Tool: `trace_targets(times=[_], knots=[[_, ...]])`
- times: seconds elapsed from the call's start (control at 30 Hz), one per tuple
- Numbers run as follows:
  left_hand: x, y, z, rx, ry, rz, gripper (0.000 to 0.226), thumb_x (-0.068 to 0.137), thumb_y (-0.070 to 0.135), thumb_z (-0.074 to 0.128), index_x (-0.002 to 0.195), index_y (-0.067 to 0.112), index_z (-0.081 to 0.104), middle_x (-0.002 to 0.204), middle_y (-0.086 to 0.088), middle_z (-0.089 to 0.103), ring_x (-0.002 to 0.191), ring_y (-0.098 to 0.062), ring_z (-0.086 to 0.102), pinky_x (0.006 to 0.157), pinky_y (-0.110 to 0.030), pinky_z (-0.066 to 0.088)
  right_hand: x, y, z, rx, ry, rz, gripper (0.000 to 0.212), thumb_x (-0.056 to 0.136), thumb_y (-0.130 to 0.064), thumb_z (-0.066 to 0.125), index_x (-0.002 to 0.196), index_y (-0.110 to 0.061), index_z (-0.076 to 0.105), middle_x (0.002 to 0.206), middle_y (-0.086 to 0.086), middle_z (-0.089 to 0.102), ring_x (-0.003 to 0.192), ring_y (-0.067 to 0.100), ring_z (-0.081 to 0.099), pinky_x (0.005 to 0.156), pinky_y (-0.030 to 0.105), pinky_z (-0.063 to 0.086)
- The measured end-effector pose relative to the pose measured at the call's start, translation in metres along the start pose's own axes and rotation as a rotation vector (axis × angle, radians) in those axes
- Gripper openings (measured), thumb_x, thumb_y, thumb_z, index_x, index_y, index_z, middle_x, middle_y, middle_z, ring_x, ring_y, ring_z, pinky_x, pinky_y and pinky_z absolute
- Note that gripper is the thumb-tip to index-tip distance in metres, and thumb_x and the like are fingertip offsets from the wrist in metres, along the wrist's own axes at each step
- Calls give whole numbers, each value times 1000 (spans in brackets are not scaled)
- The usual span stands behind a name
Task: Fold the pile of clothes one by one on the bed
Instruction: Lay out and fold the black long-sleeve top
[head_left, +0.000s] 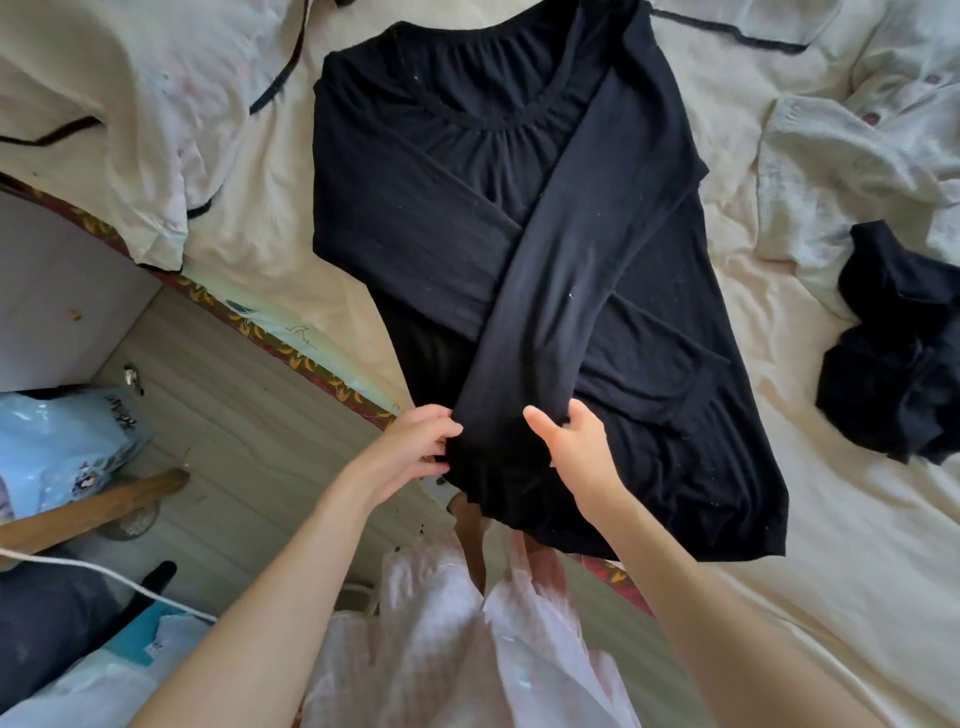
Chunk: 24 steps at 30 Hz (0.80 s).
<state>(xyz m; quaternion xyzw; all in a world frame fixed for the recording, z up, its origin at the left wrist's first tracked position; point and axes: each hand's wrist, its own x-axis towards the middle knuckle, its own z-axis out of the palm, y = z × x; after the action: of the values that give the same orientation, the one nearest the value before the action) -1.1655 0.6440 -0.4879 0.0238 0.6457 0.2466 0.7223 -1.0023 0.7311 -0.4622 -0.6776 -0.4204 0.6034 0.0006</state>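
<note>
A black long-sleeved top (519, 218) lies spread on the cream bed sheet (857, 545), neckline at the far end, both sleeves folded across its front. Its hem hangs slightly over the bed's near edge. My left hand (415, 447) pinches the cuff end of the upper sleeve at the hem. My right hand (576, 441) grips the same cuff from the other side, thumb raised above the fabric.
A white garment with black trim (130, 130) lies at the far left. A light grey buttoned garment (841, 156) and a crumpled black garment (904, 353) lie at the right. Wooden floor (234, 431), a blue bag (67, 441) and a wooden stick sit left of the bed.
</note>
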Motion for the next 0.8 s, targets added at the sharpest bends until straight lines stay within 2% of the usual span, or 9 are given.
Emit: trace_targets(times=[0.07,0.2,0.3,0.4,0.47,0.53,0.7,0.77,0.8], knots=[[2,-8,4,36,1,56,22,92,24,60,114,18,60,112,1,68,107,-17,62,95,-36,49,-6,0,-3,-125,42,-101,13,90,-27,62,98,-18,57,96,-3,67,87,14,64,78,29,53],[0,-25,13,41,138,245,12,93,20,59,104,23,62,97,8,73,95,-7,67,74,-17,52,-10,8,-4,-127,73,-144,14,88,-28,63,94,-18,55,89,-3,66,80,16,64,71,28,53],[1,-48,14,173,198,168,24,95,23,56,117,13,55,108,1,64,101,-13,61,79,-20,48,-2,28,-2,-275,22,13,23,88,-25,64,95,-8,51,80,3,64,73,21,64,73,37,57],[3,-70,13,260,260,38,31,95,22,56,124,13,47,111,0,54,100,-13,51,79,-24,41,6,46,-11,-322,-30,165,13,89,-20,63,93,-13,53,74,-1,68,73,17,67,80,37,55],[6,-76,12,213,314,34,38,94,23,57,128,15,44,114,0,51,102,-14,48,81,-27,40,11,51,-26,-385,49,130,8,89,-22,60,82,-18,58,69,-5,69,72,14,67,76,35,55],[13,-74,12,140,343,52,44,93,23,60,131,16,41,116,3,49,104,-13,47,82,-28,40,12,52,-47,-417,173,59,13,91,-25,55,79,-22,59,64,-9,67,68,11,66,68,31,52],[31,-71,22,-75,382,73,52,90,26,64,134,19,37,115,2,50,101,-12,48,75,-21,37,14,51,-109,-497,477,-84,17,96,-28,47,90,-15,57,69,-9,58,70,14,56,59,26,35],[35,-76,29,-167,405,71,61,89,28,66,138,19,32,115,2,52,103,-14,48,77,-23,38,18,52,-133,-536,555,-129,21,94,-28,52,105,-11,58,77,-5,59,78,15,56,66,29,40],[36,-79,32,-202,406,63,65,87,31,67,140,19,31,120,1,53,106,-15,49,82,-27,39,22,53,-144,-575,566,-129,32,92,-31,56,115,-8,56,91,1,61,92,21,58,78,34,45]])
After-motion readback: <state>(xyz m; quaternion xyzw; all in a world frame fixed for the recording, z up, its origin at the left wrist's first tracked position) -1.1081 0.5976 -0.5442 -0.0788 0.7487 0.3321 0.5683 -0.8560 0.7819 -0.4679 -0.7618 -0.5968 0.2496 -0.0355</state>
